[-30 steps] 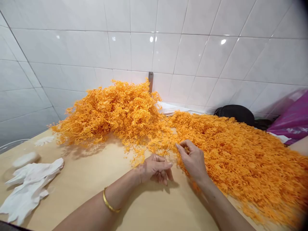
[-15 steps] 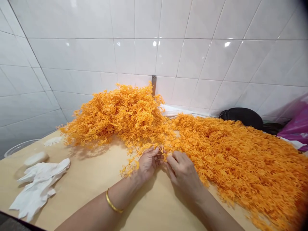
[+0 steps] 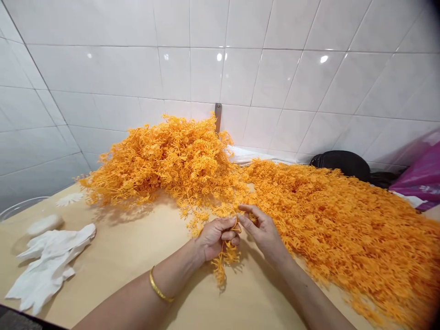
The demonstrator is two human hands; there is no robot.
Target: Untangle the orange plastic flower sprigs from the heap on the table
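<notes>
Orange plastic sprig strand (image 3: 223, 261) is clamped in the left hand (image 3: 216, 238) and hangs below it over the surface (image 3: 117, 275), between a heaped pile (image 3: 161, 160) and a spread mass (image 3: 337, 220) of like sprigs. In the head view, the right hand (image 3: 263, 231) is seen open, just beside the strand. Separation of the strand from the tangle is judged to be the step in hand; a fresh pinch by the right hand appears to be called for next.

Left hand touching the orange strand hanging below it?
Touching. The head view shows the left hand closed on the orange strand, which passes through its fingers and hangs down below them.
</notes>
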